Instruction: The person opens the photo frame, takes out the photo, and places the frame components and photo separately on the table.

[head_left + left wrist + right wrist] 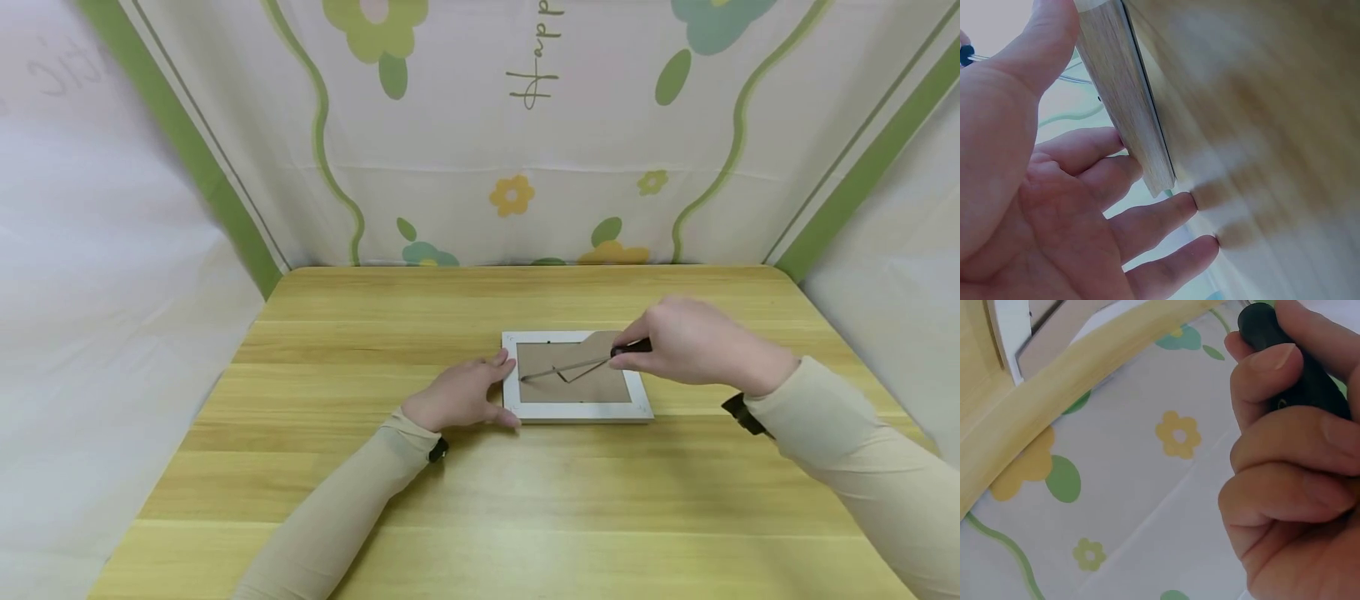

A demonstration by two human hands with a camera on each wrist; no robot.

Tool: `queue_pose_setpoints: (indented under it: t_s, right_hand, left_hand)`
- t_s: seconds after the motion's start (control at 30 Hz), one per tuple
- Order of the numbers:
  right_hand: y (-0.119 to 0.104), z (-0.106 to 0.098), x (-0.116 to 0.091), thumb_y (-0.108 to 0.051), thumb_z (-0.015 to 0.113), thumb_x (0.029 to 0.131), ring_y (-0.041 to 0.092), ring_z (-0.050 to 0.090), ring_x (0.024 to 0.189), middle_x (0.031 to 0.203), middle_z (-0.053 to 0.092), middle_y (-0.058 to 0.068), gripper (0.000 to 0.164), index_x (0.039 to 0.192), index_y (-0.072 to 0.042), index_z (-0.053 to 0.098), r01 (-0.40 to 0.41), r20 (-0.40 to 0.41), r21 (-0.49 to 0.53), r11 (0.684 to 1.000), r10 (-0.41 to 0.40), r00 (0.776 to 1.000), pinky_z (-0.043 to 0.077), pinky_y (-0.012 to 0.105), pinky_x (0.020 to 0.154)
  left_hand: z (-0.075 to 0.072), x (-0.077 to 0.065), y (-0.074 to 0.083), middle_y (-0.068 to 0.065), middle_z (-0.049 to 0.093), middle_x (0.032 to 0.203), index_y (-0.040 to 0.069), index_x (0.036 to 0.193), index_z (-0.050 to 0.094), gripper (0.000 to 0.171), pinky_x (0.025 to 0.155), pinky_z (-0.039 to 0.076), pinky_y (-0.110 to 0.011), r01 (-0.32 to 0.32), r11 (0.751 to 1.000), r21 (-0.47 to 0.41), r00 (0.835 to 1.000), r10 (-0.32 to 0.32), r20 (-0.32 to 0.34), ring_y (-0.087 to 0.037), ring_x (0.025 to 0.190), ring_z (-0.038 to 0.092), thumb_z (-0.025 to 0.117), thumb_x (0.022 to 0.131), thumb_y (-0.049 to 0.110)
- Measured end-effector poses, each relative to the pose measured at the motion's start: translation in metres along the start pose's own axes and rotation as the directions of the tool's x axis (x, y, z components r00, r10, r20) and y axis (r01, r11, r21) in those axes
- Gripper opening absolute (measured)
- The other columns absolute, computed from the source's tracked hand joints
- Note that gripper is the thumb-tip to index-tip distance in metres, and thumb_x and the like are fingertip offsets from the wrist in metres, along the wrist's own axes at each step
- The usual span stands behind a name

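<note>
A picture frame (577, 411) with a white rim lies back side up on the wooden table, its brown backing board (540, 360) showing. At the left end of the frame, my left hand (461, 393) holds the corner, thumb along the near edge. Two fingers touch its wood-grained side (1124, 81) in the left wrist view, while the other two fingertips rest on the table. My right hand (686, 343) grips a screwdriver by its black handle (1300, 375). The thin metal shaft (573, 365) slants down leftward across the backing, its tip at the board's left edge.
A brown flap (602, 342) of the backing overlaps the frame's far rim. Small dark tabs sit along the opening. Behind the wooden table (375, 333) hangs a white flower-print curtain (450, 150), with pale sheets (112, 292) at the sides.
</note>
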State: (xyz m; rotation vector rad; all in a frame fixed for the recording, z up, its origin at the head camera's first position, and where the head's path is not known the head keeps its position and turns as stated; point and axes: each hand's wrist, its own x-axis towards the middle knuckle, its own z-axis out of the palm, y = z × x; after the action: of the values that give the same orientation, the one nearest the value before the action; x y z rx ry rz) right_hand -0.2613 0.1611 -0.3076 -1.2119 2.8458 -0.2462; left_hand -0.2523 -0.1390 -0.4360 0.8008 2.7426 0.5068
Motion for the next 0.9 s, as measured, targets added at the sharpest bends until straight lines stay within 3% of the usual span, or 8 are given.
queue_pose_setpoints:
  t_s: [0.23, 0.43, 0.6, 0.7, 0.8, 0.9]
  right_hand:
    - [-0.003, 0.002, 0.003, -0.031, 0.076, 0.088, -0.001, 0.056, 0.061, 0.079, 0.071, -0.012, 0.018, 0.095, -0.015, 0.081, -0.035, 0.024, 0.024, 0.999, 0.035, 0.999, 0.051, 0.031, 0.062]
    - [-0.013, -0.012, 0.021, -0.031, 0.075, 0.089, 0.003, 0.063, 0.069, 0.085, 0.074, -0.008, 0.014, 0.090, -0.019, 0.082, -0.108, 0.120, 0.049, 0.993, 0.102, 0.987, 0.055, 0.035, 0.066]
    - [-0.026, -0.029, 0.048, -0.031, 0.077, 0.085, 0.004, 0.064, 0.066, 0.082, 0.073, -0.010, 0.009, 0.080, -0.026, 0.081, -0.091, 0.174, -0.056, 0.994, 0.100, 0.980, 0.056, 0.038, 0.064]
    - [-0.039, -0.038, 0.065, -0.032, 0.078, 0.083, 0.006, 0.062, 0.062, 0.074, 0.070, -0.014, 0.016, 0.068, -0.029, 0.078, -0.079, 0.214, -0.145, 0.986, 0.109, 0.971, 0.054, 0.039, 0.057]
    - [-0.055, -0.044, 0.080, -0.034, 0.079, 0.081, 0.009, 0.059, 0.058, 0.063, 0.065, -0.012, 0.026, 0.059, -0.024, 0.071, -0.070, 0.242, -0.223, 0.972, 0.125, 0.962, 0.052, 0.038, 0.056]
    - [-0.070, -0.048, 0.094, -0.034, 0.079, 0.079, 0.012, 0.055, 0.058, 0.061, 0.060, -0.008, 0.029, 0.061, -0.017, 0.064, -0.065, 0.252, -0.282, 0.957, 0.139, 0.958, 0.050, 0.036, 0.056]
  left_hand:
    - [0.000, 0.000, 0.001, -0.011, 0.025, 0.160, 0.008, 0.154, 0.033, 0.097, 0.112, 0.033, -0.042, -0.002, 1.000, -0.006, 1.000, 0.002, 0.001, -0.032, 0.141, 0.036, 0.075, 0.080, 0.055]
    - [0.001, 0.001, 0.001, -0.011, 0.025, 0.160, 0.008, 0.154, 0.033, 0.098, 0.112, 0.034, -0.041, 0.002, 1.000, 0.009, 1.000, -0.002, -0.001, -0.032, 0.141, 0.035, 0.075, 0.080, 0.056]
    - [0.001, 0.001, 0.000, -0.011, 0.025, 0.159, 0.008, 0.154, 0.033, 0.098, 0.111, 0.035, -0.041, -0.005, 1.000, 0.016, 1.000, 0.005, -0.005, -0.033, 0.140, 0.037, 0.074, 0.080, 0.057]
    - [0.001, 0.001, 0.000, -0.012, 0.026, 0.159, 0.008, 0.154, 0.034, 0.098, 0.111, 0.035, -0.041, -0.009, 1.000, 0.015, 1.000, 0.009, -0.007, -0.033, 0.140, 0.037, 0.074, 0.079, 0.057]
    - [0.001, 0.001, 0.000, -0.011, 0.026, 0.159, 0.009, 0.154, 0.033, 0.098, 0.111, 0.035, -0.041, -0.006, 1.000, 0.011, 1.000, 0.006, -0.006, -0.032, 0.141, 0.036, 0.075, 0.079, 0.057]
    - [0.001, 0.001, 0.000, -0.010, 0.025, 0.160, 0.009, 0.154, 0.033, 0.099, 0.111, 0.034, -0.041, -0.006, 1.000, 0.010, 1.000, 0.006, -0.001, -0.031, 0.141, 0.036, 0.074, 0.079, 0.058]
